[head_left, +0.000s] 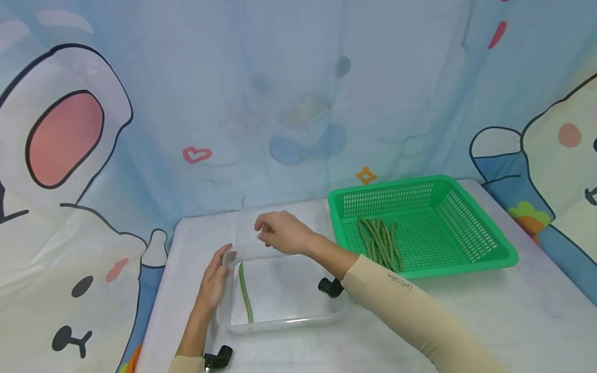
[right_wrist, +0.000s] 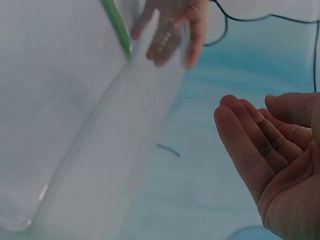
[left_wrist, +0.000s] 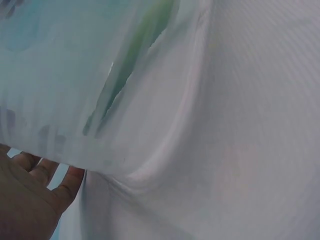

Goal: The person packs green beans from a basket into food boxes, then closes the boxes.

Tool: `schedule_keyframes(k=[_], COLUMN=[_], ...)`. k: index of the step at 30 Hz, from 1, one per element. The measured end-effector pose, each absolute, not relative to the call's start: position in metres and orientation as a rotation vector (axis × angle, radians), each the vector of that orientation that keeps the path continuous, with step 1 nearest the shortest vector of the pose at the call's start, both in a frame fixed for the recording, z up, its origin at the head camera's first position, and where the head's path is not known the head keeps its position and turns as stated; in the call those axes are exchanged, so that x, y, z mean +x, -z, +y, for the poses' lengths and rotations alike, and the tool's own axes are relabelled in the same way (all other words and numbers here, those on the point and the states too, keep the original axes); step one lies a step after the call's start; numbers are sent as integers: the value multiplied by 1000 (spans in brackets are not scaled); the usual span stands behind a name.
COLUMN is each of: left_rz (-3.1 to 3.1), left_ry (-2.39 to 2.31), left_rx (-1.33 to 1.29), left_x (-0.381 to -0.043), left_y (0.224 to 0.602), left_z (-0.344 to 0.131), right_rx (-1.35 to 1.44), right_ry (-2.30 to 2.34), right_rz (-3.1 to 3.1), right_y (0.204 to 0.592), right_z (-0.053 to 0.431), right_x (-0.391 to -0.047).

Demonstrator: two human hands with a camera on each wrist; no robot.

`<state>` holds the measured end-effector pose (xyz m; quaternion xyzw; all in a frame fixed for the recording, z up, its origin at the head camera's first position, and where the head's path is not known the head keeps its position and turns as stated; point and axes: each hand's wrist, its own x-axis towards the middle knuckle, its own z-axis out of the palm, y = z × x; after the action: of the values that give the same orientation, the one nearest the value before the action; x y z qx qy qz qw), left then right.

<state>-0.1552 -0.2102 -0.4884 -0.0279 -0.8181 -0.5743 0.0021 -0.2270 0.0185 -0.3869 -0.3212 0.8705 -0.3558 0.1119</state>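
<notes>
A clear plastic container [head_left: 280, 325] sits on the white-covered table, with one green bean [head_left: 245, 293] lying lengthwise along its left side. My left hand [head_left: 215, 280] holds the container's left wall near the far corner; some fingers show blurred through the plastic in the right wrist view. Above the container's far edge is my right hand [head_left: 283, 232], its fingers loosely bent. The right wrist view shows nothing in that right hand [right_wrist: 280, 150]. In the left wrist view the bean [left_wrist: 127, 65] appears blurred through the container wall.
A green plastic basket [head_left: 448, 228] stands to the right, with several green beans [head_left: 381, 243] bunched at its left side. A printed cloth [head_left: 289, 103] hangs behind the table. Black wrist cameras sit on both forearms.
</notes>
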Motion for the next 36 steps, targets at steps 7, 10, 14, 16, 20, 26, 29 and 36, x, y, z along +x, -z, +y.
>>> schedule_keyframes(k=[7,10,14,16,20,26,29,36], left_rz=[-2555,-2536,-2530,-2528,-2514,-2529,-2527,-2531], left_ry=[1835,1848,1822,1806,1800,1786,1783,1775], left_rx=[-69,-55,-39,-34,-46,-51,-58,-55], left_x=[-157,-163,-167,-167,-166,-166,-166,-165], left_y=[495,508,523,526,527,526,526,525], left_z=[-212,-215,-220,-220,-220,-220,-219,-218], right_rx=[-917,-920,-869,-823,-760,-724,-693,-589], right_ry=[1091,1081,1096,1105,1128,1145,1151,1200], right_rz=[2679,2737,2757,2758,2762,2777,2786,2765], right_y=[371,366,364,364,365,370,377,392], right_z=[45,57,74,82,95,113,123,149], right_x=[-242,-247,-254,-258,-262,-267,-273,-287])
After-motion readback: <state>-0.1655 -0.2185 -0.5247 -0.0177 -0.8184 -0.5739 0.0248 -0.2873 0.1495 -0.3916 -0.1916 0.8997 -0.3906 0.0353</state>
